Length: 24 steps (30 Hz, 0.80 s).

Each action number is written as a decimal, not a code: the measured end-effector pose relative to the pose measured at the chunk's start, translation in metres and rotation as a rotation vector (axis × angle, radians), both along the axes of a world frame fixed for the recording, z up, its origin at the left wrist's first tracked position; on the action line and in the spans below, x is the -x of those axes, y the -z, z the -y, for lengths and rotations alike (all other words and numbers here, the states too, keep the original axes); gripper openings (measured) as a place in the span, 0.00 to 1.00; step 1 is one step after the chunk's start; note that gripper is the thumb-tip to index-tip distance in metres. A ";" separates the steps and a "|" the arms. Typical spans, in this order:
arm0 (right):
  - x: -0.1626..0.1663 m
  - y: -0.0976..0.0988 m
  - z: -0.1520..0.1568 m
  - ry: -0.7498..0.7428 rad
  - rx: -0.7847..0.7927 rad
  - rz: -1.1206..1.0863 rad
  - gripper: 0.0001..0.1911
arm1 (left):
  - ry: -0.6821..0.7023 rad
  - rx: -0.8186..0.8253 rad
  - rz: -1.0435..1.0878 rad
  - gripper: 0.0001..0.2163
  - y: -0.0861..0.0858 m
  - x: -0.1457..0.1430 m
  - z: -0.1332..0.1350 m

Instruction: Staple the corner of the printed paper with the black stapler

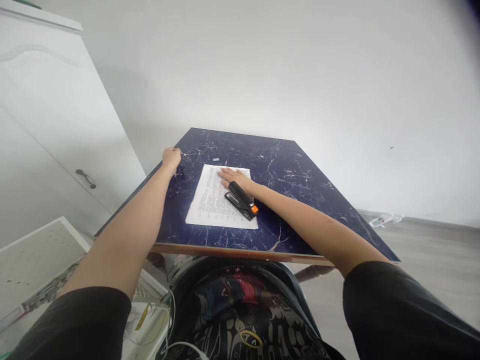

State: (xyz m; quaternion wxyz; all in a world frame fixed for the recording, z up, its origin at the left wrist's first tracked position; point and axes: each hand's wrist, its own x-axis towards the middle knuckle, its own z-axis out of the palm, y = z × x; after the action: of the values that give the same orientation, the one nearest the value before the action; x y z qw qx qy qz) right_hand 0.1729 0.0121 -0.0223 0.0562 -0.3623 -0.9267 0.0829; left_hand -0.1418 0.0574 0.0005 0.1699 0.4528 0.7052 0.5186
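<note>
While lying flat on the printed sheet of paper (213, 202), presses down with the fingers (226, 173) of the right hand (233, 177) straight and close together, clamped on nothing. Hooks the left hand (171, 159) over the left rim of the tabletop (292, 180), fingers curled on the edge (how tightly, cannot tell). Finds the paper near the middle of the top, with a black stapler (241, 200) lying on its right part, orange end toward the near edge, just beside the right wrist.

Judged by looks: paper light, limp and likely to slide on the glossy top, so best pinned flat or lifted at a free corner. Stapler stiff and heavier, best taken around its body from above.

Farther out: dark blue marbled top with a wooden edge, a tiny pale scrap (215, 159) past the sheet. White cabinet (56, 140) to the left, bare white wall behind, grey floor to the right.
</note>
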 end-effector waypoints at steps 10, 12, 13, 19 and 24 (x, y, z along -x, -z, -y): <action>-0.094 0.001 0.022 0.067 -0.014 -0.101 0.30 | 0.421 -0.064 -0.350 0.09 -0.022 -0.074 0.027; -0.095 -0.016 0.028 0.040 -0.062 -0.222 0.26 | 0.739 -0.110 -0.442 0.11 -0.025 -0.101 0.041; -0.096 -0.027 0.033 0.037 -0.085 -0.292 0.25 | 0.888 -0.119 -0.512 0.13 -0.026 -0.113 0.048; -0.129 -0.093 0.073 -0.136 0.373 -0.178 0.27 | 1.364 0.055 -0.802 0.30 -0.026 -0.141 0.073; -0.134 -0.101 0.087 -0.147 0.440 0.031 0.21 | 1.366 0.160 -0.896 0.37 -0.028 -0.138 0.073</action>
State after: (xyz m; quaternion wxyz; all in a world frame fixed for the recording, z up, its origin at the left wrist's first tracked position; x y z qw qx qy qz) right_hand 0.3068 -0.0751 0.0789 -0.0446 -0.2984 -0.9110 0.2811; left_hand -0.0043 -0.0155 0.0284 0.1822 0.9330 0.3098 0.0189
